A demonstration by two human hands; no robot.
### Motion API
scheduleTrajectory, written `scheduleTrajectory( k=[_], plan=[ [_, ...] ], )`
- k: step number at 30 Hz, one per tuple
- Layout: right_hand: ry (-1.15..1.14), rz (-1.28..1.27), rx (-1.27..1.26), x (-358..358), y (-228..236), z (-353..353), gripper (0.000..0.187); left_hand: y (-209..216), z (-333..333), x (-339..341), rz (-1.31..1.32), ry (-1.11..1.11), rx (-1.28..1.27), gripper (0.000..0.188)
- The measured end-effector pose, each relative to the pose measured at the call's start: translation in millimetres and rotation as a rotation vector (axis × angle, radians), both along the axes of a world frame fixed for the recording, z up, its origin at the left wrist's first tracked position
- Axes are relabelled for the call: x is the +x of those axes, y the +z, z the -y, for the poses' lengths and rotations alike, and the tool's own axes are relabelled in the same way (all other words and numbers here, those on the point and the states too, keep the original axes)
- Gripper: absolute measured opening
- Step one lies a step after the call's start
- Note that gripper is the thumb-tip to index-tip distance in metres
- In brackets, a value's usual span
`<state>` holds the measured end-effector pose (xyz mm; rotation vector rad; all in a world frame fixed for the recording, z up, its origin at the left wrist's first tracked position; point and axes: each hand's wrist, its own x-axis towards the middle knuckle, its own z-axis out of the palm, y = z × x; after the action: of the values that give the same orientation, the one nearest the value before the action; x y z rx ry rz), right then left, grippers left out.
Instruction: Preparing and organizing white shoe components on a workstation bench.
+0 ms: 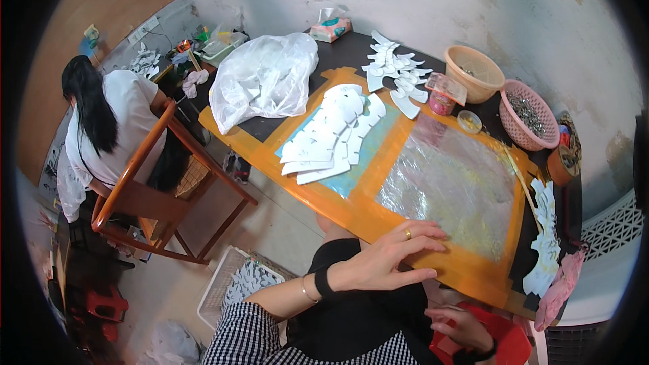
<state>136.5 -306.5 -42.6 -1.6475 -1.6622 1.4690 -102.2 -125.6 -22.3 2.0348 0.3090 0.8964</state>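
My left hand (pixel 389 257) lies at the near edge of the table (pixel 358 217), its fingers stretched over the orange tape border and holding nothing. Its fingertips are by the see-through plastic sheet (pixel 453 189), which has yellow smears on it. Lower down, beside my lap and past the table edge, my right hand (pixel 463 328) hangs with loosely bent fingers, apart and with nothing visible in them. Beyond my left hand, overlapping white curved cut pieces (pixel 338 128) lie in stacked rows on a blue sheet (pixel 372 152).
More white pieces (pixel 395 71) lie at the back, others (pixel 543 236) at the right edge by a pink cloth (pixel 561 290). A peach basket (pixel 473 71), a pink basket of metal bits (pixel 529 116) and a white plastic bag (pixel 263 81) stand around. A person (pixel 115 115) sits at left.
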Motion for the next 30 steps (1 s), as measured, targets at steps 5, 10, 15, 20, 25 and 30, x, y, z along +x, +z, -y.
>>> scheduleTrajectory(
  k=[5, 10, 15, 20, 25, 30],
  plan=[
    [0.352, -0.201, 0.081, -7.1, 85.6, -66.1, 0.034, 15.6, -50.1, -59.7, -0.28, 0.427, 0.271, 0.048],
    [0.373, -0.301, 0.173, -3.5, 90.2, -121.9, 0.024, 11.1, -95.2, -106.2, -0.798, 0.668, 0.634, 0.058],
    [0.304, -0.298, 0.193, -7.5, 75.8, -148.3, 0.019, 9.2, -111.7, -125.5, -0.845, 0.667, 0.603, 0.049],
    [0.3, -0.293, 0.175, -5.8, 56.7, -151.0, 0.017, 13.1, -119.1, -132.2, -0.842, 0.727, 0.499, 0.045],
    [0.335, -0.368, 0.222, -1.1, 48.4, -156.3, 0.017, 16.2, -123.6, -130.1, -0.796, 0.793, 0.42, 0.041],
    [0.348, -0.399, 0.248, 4.9, 41.0, -158.0, 0.018, 35.5, -116.7, -109.7, -0.686, 0.497, 0.372, 0.046]
  ],
)
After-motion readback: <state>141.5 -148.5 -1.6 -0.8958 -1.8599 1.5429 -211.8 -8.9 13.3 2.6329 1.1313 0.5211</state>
